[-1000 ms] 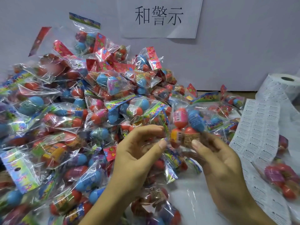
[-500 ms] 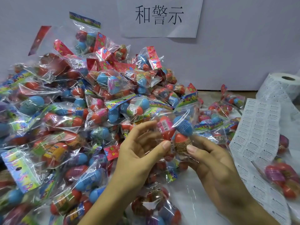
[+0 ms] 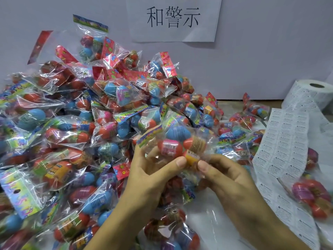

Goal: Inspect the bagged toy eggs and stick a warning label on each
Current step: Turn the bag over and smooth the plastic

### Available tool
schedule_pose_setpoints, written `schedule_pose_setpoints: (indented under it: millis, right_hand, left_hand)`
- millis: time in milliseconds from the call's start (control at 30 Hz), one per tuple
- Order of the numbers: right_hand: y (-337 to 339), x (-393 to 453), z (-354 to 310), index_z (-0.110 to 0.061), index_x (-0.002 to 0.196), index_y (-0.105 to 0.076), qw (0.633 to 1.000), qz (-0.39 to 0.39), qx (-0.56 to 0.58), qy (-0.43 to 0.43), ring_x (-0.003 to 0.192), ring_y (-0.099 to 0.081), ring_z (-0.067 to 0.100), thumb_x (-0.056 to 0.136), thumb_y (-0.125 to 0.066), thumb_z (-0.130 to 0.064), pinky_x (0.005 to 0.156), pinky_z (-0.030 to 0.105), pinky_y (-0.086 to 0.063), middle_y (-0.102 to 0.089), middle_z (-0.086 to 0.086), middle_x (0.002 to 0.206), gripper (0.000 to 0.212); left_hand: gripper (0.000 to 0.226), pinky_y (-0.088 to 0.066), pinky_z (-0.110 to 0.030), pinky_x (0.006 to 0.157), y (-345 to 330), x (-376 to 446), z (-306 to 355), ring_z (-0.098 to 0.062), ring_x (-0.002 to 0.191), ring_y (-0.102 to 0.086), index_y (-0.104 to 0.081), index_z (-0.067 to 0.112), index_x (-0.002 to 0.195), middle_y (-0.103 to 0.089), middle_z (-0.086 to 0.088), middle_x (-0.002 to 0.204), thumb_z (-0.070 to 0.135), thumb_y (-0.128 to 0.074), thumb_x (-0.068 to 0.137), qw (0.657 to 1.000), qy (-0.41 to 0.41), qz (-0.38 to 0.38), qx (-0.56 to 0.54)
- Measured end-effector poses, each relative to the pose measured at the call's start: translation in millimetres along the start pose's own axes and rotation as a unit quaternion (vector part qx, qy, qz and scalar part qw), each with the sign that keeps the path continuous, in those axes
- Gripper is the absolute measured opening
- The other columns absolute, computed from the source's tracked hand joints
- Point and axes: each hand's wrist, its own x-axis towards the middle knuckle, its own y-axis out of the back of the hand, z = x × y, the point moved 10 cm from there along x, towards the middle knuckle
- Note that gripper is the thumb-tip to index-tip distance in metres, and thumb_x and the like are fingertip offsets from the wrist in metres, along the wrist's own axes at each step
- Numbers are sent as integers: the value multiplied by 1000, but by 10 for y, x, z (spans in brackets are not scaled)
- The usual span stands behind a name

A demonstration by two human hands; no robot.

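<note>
A pile of bagged eggs (image 3: 90, 123) is spreading across the left of the table (image 3: 216, 228), leaning against the far wall (image 3: 261, 51) beneath a paper sign (image 3: 173, 18). At the far right a label roll (image 3: 310, 94) is trailing its label strip (image 3: 282, 141) nearward, partly overlying a lone bag (image 3: 311, 197).

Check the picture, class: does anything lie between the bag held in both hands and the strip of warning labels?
Nothing visible blocks it. Both the left hand and right hand pinch the held bag; the label strip lies flat to its right, with only low loose bags between.
</note>
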Motion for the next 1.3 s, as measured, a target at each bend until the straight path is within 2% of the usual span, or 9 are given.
schedule_pose_setpoints:
  millis: [233, 500, 633, 733, 867, 967, 1067, 1200, 1300]
  right_hand:
    - [169, 52, -75, -20, 87, -80, 981, 44, 187, -5, 81, -73, 20, 65, -77, -25, 70, 26, -60, -76, 14, 93, 23]
    - [218, 58, -113, -14, 81, -78, 966, 62, 250, -6, 68, -67, 12, 66, -73, -22, 59, 22, -56, -72, 4, 79, 18]
    - [205, 31, -123, -15, 78, -80, 979, 55, 196, 4, 74, -70, 11, 68, -75, -33, 64, 21, -58, -74, 3, 82, 22]
    - [109, 15, -122, -15, 86, -81, 991, 22, 134, 7, 72, -66, 12, 52, -93, -52, 62, 21, -55, -72, 2, 82, 51]
    - [81, 28, -51, -14, 93, -79, 998, 4, 65, -3, 84, -57, 26, 50, -89, -66, 79, 43, -46, -66, 11, 87, 68]
    - [26, 16, -30, -14, 95, -79, 999, -16, 41, -7, 85, -59, 27, 54, -87, -68, 79, 42, -48, -66, 18, 89, 68]
    - [33, 0, -73, -18, 93, -79, 1000, -2, -11, 13, 74, -57, 18, 56, -83, -73, 67, 27, -49, -66, 9, 80, 67]
    - [10, -28, -179, -21, 89, -79, 996, -7, -72, 59, 62, -61, 6, 62, -84, -62, 56, 19, -50, -65, -2, 70, 49]
    - [-26, -45, -200, -19, 83, -79, 994, -13, -93, 61, 57, -62, 10, 68, -88, -41, 54, 21, -51, -67, 2, 69, 28]
  left_hand:
    - [52, -60, -36, 78, -3, 34, -63, -36, 94, -72, -70, 19, 92, -71, -16, 100, 51, -94, 59, 999, 31, -30, 26]
    - [47, -59, -30, 67, 87, 75, -132, -25, 76, -65, -56, 9, 84, -68, -15, 83, 42, -81, 62, 998, 63, 11, -27]
    - [67, -58, -29, 57, 27, 57, -82, -21, 65, -69, -57, 9, 103, -71, -17, 83, 45, -90, 57, 998, 57, -9, -5]
    - [45, -50, -31, 57, 16, 38, -110, -22, 66, -60, -76, 15, 98, -64, -21, 77, 48, -76, 68, 993, 56, -27, 97]
    - [53, -31, -28, 52, -22, -14, -145, -27, 58, -44, -76, 19, 97, -62, -12, 69, 63, -82, 68, 983, 58, -59, 161]
    - [41, -54, -42, 68, -64, -16, -127, -36, 79, -66, -78, 18, 98, -73, -17, 92, 51, -82, 74, 980, 54, -71, 177]
    - [14, -49, -22, 69, -81, -16, -81, -12, 75, -65, -78, 16, 79, -71, -1, 79, 30, -78, 81, 979, 34, -67, 190]
    - [20, -43, -42, 73, -45, -20, -40, -25, 76, -55, -73, 4, 78, -63, -18, 80, 23, -81, 81, 985, 17, -32, 171]
    - [20, -53, -34, 71, -64, -27, -12, -22, 75, -65, -76, 2, 84, -71, -16, 79, 21, -80, 80, 983, 3, -33, 179]
